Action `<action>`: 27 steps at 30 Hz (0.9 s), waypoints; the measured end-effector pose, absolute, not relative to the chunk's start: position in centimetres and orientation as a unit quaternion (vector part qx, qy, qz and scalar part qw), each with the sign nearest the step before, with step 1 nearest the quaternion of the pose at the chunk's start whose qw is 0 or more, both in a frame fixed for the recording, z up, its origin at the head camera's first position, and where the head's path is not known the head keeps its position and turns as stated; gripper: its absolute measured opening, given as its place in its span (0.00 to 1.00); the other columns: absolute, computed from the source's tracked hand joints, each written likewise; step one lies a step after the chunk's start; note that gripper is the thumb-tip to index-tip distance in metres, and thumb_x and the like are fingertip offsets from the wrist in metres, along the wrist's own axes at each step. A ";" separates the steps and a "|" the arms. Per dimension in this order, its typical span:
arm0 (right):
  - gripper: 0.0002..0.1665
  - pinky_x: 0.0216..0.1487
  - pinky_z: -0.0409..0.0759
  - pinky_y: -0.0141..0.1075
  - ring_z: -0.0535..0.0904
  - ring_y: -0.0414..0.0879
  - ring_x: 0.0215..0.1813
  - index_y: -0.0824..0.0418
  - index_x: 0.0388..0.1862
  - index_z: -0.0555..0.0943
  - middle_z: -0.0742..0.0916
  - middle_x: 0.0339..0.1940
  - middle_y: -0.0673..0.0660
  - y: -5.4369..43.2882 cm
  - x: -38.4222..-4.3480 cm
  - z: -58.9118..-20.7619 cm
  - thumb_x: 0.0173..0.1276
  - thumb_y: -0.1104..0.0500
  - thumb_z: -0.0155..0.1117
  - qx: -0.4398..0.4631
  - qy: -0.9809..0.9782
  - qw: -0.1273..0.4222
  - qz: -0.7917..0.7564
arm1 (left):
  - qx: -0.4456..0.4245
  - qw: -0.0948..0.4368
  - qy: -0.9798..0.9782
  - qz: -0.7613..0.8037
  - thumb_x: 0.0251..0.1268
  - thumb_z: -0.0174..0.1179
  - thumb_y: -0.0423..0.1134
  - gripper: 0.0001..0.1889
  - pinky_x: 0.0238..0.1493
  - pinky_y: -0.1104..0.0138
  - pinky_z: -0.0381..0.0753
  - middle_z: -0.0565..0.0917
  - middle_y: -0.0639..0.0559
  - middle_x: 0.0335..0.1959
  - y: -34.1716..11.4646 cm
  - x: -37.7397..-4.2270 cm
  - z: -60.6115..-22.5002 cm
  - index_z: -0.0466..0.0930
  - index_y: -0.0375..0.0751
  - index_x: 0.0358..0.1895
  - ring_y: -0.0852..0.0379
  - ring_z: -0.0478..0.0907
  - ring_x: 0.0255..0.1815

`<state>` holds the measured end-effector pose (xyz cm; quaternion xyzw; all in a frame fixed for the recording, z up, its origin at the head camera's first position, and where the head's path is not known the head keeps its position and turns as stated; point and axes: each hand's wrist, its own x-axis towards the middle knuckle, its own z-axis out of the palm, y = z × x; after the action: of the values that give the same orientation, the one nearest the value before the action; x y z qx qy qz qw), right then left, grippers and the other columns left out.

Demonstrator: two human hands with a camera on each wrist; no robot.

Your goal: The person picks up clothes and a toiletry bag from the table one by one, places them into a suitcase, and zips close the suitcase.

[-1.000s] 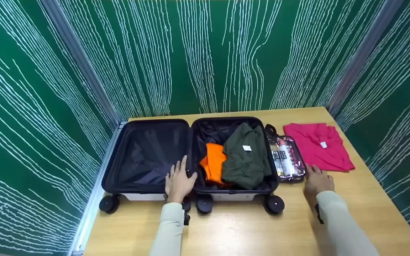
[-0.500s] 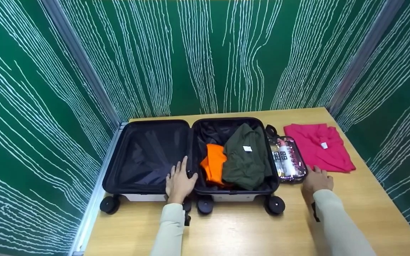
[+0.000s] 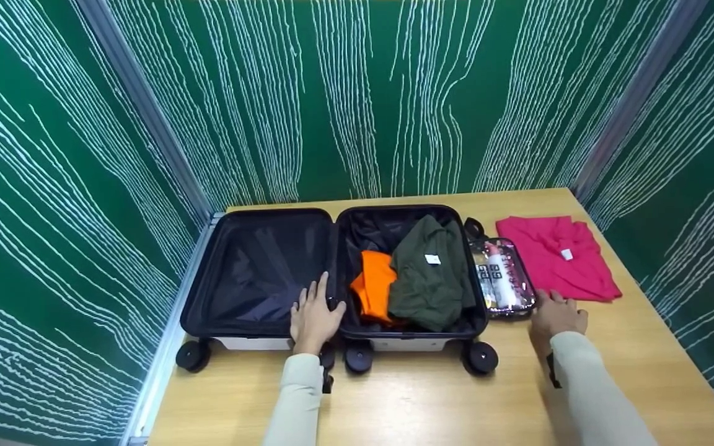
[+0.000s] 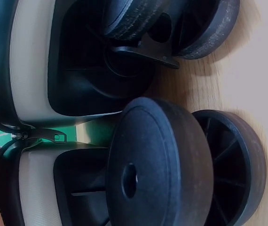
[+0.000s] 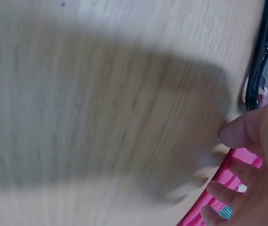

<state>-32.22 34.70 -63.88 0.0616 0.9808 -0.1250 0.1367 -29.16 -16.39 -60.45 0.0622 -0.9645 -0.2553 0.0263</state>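
An opened suitcase lies flat on the table, its two black-lined halves side by side. My left hand rests with extended fingers over the inner front edge of the left half; the left wrist view shows a zipper pull and black wheels beside it. In the right half lie an orange folded cloth and a dark green garment with a white tag. A clear toiletry pouch with bottles stands against the suitcase's right side. My right hand, fingers loosely bent, is at the pouch's lower right corner, holding nothing.
A pink folded shirt with a white tag lies behind my right hand, near the table's right edge. Green panels with pale wavy lines enclose the back and both sides, with grey posts at the corners.
The head view has shifted very slightly. My right hand makes only a tiny movement beside the pouch; my left hand and the suitcase stay as they were.
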 end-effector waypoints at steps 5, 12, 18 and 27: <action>0.42 0.68 0.55 0.78 0.51 0.81 0.74 0.65 0.80 0.55 0.55 0.80 0.76 35.2 -32.0 -63.6 0.67 0.61 0.48 0.062 0.977 0.158 -0.131 | 0.064 0.024 -0.962 -0.263 0.68 0.59 0.59 0.42 0.79 0.38 0.55 0.63 0.44 0.81 -16.3 -29.3 -60.4 0.51 0.64 0.83 0.39 0.56 0.83; 0.39 0.67 0.58 0.77 0.55 0.82 0.72 0.66 0.77 0.59 0.57 0.80 0.76 35.3 -31.9 -63.8 0.66 0.61 0.48 0.057 0.979 0.148 -0.125 | 0.063 0.025 -0.965 -0.253 0.69 0.59 0.59 0.42 0.79 0.38 0.55 0.64 0.45 0.81 -16.4 -29.2 -60.5 0.51 0.64 0.83 0.38 0.57 0.82; 0.39 0.70 0.55 0.77 0.54 0.81 0.74 0.69 0.77 0.59 0.58 0.79 0.78 34.6 -32.5 -63.8 0.68 0.59 0.52 0.054 0.980 0.157 -0.112 | 0.065 0.034 -0.966 -0.249 0.67 0.60 0.59 0.42 0.77 0.37 0.56 0.65 0.45 0.80 -16.6 -29.3 -60.5 0.53 0.63 0.82 0.38 0.59 0.82; 0.43 0.67 0.51 0.79 0.47 0.84 0.72 0.73 0.74 0.66 0.49 0.82 0.75 34.5 -32.4 -63.2 0.59 0.59 0.59 0.014 0.980 0.153 -0.128 | 0.064 0.023 -0.968 -0.242 0.68 0.59 0.60 0.42 0.78 0.38 0.56 0.65 0.46 0.81 -16.3 -29.3 -60.5 0.51 0.64 0.83 0.39 0.58 0.82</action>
<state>-32.40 34.49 -63.24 0.0135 0.9798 -0.1281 0.1530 -29.25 -16.26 -60.54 0.0640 -0.9679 -0.2418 0.0228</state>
